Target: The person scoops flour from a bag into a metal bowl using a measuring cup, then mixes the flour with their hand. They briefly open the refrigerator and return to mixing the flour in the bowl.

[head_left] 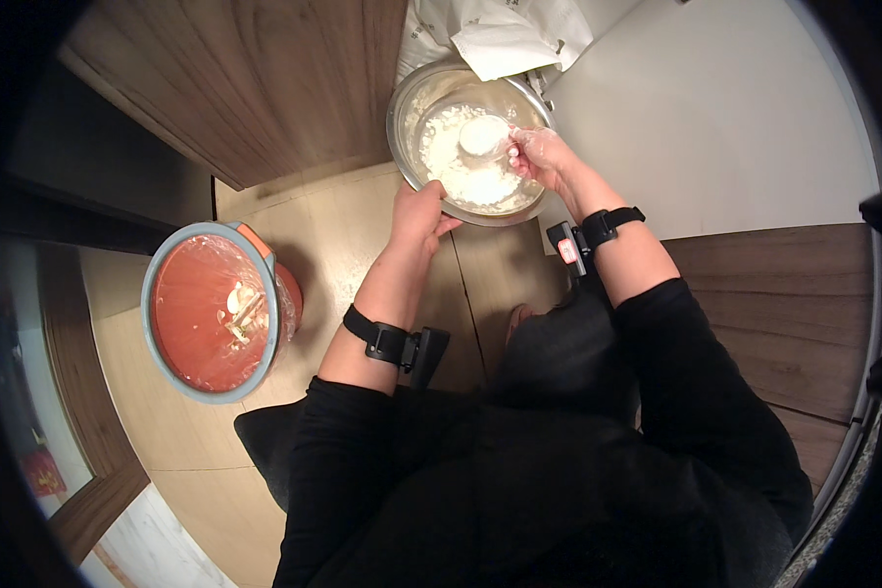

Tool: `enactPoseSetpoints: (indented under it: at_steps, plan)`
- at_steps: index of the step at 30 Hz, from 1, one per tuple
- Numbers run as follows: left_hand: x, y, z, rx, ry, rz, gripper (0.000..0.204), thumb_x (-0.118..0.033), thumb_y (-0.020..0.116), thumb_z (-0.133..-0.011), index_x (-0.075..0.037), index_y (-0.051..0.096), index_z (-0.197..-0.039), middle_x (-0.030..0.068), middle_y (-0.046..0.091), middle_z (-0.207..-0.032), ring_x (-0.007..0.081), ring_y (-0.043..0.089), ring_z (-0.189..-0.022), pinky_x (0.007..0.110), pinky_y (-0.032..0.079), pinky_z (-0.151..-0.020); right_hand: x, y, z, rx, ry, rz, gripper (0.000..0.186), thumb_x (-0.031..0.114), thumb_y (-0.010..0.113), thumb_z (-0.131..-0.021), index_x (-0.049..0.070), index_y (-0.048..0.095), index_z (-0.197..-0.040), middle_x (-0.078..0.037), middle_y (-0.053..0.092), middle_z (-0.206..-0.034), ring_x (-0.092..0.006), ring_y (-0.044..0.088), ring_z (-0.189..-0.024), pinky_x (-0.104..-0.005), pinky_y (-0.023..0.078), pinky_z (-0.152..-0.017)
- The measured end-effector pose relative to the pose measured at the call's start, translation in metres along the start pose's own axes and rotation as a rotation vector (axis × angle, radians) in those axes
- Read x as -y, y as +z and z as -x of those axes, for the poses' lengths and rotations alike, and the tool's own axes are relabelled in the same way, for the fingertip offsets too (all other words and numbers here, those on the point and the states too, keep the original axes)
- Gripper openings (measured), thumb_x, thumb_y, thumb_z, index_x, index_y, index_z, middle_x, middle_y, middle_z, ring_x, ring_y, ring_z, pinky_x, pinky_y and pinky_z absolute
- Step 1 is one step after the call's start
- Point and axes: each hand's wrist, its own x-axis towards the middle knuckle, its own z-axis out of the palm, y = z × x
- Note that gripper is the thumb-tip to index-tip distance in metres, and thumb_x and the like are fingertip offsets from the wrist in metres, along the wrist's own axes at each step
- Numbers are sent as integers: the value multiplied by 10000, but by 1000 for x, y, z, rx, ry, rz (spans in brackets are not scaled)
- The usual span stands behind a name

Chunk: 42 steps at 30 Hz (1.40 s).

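A wide metal basin holds loose white, lumpy flour. My left hand grips the near-left rim of the basin, thumb on the edge and fingers underneath. Over the basin, my right hand is closed on the side of a small round cup heaped with the same white powder. White dust coats the right fingers. The cup's lower part is hard to make out against the flour.
A white printed sack slumps over the basin's far edge. To the left stands a red bin with a grey rim, a clear liner and some scraps inside. Wooden cabinet panels and a white panel flank the basin.
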Motion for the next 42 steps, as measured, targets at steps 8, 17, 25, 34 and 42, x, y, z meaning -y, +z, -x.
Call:
enactPoseSetpoints:
  at_steps: [8,17,25,34,42]
  plan:
    - [4,1,8,-42,45,35,459,-61,486,-810,-51,434,-1265,104,623,-958,171,624,-652,281,565,-529,11,-7,5,4,40,-141,261,186,419,-990,103,488,-753,25,457,-579,-85,456,-461,-228,353,-378]
    - [8,-4,9,-100,35,-17,417,-77,485,-815,-30,458,-1228,103,630,-913,156,611,-621,263,554,-488,24,1,28,-5,-74,-21,249,252,473,-981,98,496,-787,14,472,-596,-96,460,-473,-235,325,-374]
    - [11,-9,12,-100,7,40,389,-87,487,-799,10,494,-1176,105,636,-870,160,607,-586,264,551,-474,25,17,43,-45,-276,491,274,275,462,-977,30,582,-1001,-15,528,-641,-120,518,-492,-260,432,-500]
    - [11,-13,13,-104,16,21,384,-85,477,-796,20,497,-1164,117,636,-860,177,620,-590,268,553,-471,31,24,49,-18,-350,779,342,274,509,-957,-30,607,-1080,-59,590,-700,-131,569,-516,-288,498,-557]
    - [10,-15,16,-100,-3,6,417,-85,476,-801,18,462,-1205,119,631,-877,170,615,-586,261,554,-474,29,32,57,-14,-620,1158,283,247,598,-899,-14,602,-1010,-132,635,-706,-202,641,-593,-351,515,-626]
